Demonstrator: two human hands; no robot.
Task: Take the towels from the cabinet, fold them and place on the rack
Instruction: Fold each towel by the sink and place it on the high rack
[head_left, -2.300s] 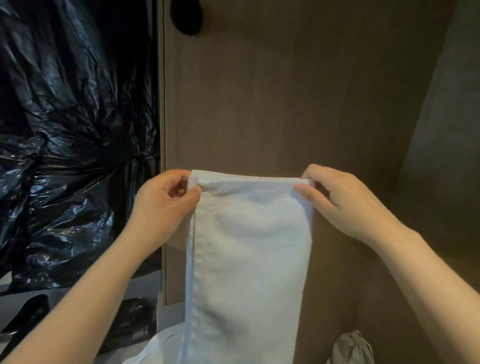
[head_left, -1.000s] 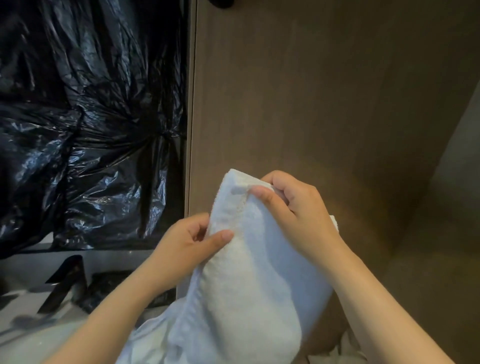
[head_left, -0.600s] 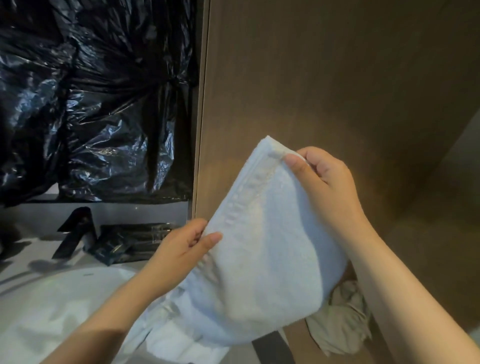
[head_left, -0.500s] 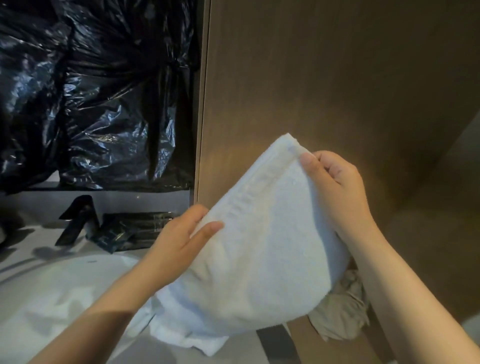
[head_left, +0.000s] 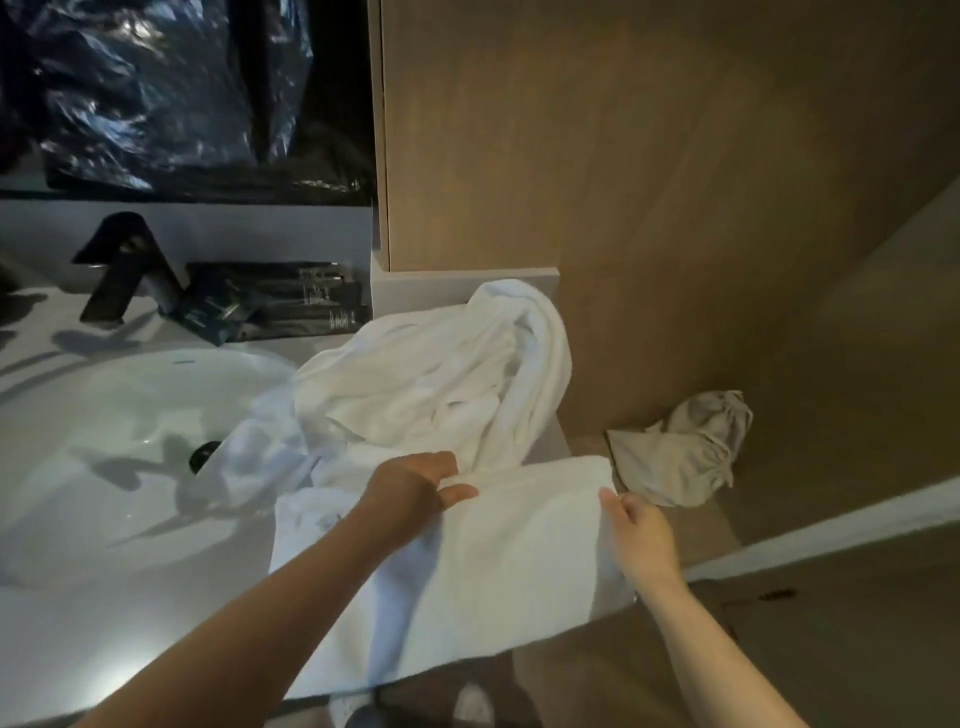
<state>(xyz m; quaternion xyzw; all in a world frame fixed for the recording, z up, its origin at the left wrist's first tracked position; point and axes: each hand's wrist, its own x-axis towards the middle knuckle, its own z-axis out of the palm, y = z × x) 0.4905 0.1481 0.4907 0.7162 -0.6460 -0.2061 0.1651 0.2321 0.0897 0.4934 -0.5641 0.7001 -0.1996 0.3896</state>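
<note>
The folded white towel (head_left: 519, 566) lies flat on the counter (head_left: 156, 623) beside the sink (head_left: 93, 415), its near edge overhanging, the left hand (head_left: 415, 491) pinching its far edge, the right hand (head_left: 641, 540) gripping its right edge with fingertips hidden.

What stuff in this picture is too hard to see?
Head view only.
Rack: outside the frame.
Drain: half hidden by the towel pile.
Dark packets: writing too small and dim.
Folded towel: part covered by the left forearm.
</note>
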